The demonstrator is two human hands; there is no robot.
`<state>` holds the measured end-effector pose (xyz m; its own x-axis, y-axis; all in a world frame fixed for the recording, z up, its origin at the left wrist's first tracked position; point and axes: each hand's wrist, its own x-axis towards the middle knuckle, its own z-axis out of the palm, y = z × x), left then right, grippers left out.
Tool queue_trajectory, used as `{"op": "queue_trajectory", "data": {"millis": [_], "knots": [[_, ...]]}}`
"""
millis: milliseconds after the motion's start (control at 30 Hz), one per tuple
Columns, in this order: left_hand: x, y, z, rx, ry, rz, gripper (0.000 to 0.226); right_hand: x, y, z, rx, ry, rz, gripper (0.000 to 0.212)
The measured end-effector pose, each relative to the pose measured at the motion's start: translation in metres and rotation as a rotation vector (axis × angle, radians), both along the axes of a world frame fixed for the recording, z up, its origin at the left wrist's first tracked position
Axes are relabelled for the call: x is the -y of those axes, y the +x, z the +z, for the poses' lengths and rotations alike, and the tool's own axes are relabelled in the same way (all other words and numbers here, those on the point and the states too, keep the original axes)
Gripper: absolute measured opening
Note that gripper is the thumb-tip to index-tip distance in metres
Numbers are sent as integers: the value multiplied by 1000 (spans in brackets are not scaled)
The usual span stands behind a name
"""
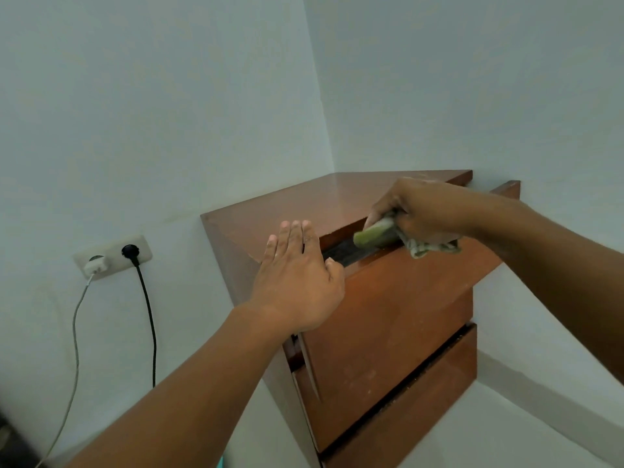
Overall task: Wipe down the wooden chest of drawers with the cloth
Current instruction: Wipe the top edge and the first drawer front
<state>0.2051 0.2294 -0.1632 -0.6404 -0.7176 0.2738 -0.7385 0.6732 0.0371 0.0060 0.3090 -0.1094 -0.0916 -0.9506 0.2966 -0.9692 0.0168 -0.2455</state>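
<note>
Lower centre of the frame, your left hand [297, 282] is lying flat, fingers spread, bracing the chest [388, 315] at the open top drawer's near corner. Just beyond, right of centre, your right hand [418, 211] is clenching the cloth [381, 236], pressing it along the drawer's long gap.

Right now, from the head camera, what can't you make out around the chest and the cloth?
- Inside of the top drawer: a dark gap, partly covered by the cloth and the left hand.
- Right hand fingers: curled around the cloth, mostly hidden.
- Chest of drawers: base cut off by the bottom edge.
- Black cable and white cable: ends hidden by the left forearm and the edge.
</note>
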Motion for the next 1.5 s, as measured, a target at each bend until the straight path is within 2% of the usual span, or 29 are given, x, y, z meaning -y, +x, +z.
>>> {"op": "queue_trajectory", "data": {"millis": [100,167,333,467,500,633,700,767,833,967,1133,1267,1367,1433,1500], "knots": [[-2,-1,1,11,12,4,70,7,7,-7,78,-244,-29,48],[-2,-1,2,14,14,9,70,22,18,-14,84,-330,14,47],[-4,0,2,5,20,19,71,49,33,-28,-112,-155,86,49],[-5,0,3,27,16,9,71,24,18,-30,-104,-53,70,33],[-4,-1,3,35,10,-1,70,17,15,-30,-78,-103,51,32],[2,-3,9,82,31,-41,70,-5,21,-35,96,-544,3,35],[6,-5,14,94,55,-59,70,-11,37,-57,135,-564,72,36],[9,-9,17,99,65,-62,70,-13,46,-90,85,-576,105,39],[10,-16,17,99,64,-62,69,-9,36,-119,77,-680,96,43],[6,-35,15,125,69,-99,67,7,1,-142,113,-843,-10,44],[1,-41,14,175,142,-107,65,16,-76,-128,140,-785,-230,45],[-1,-41,14,186,125,-116,65,12,-104,-109,250,-796,-398,33],[5,-51,15,199,116,-136,65,12,-58,-121,216,-929,-235,35],[7,-62,17,210,113,-163,64,15,-30,-139,130,-938,-45,38],[5,-74,19,220,115,-186,63,19,-28,-149,82,-937,1,41]]}}
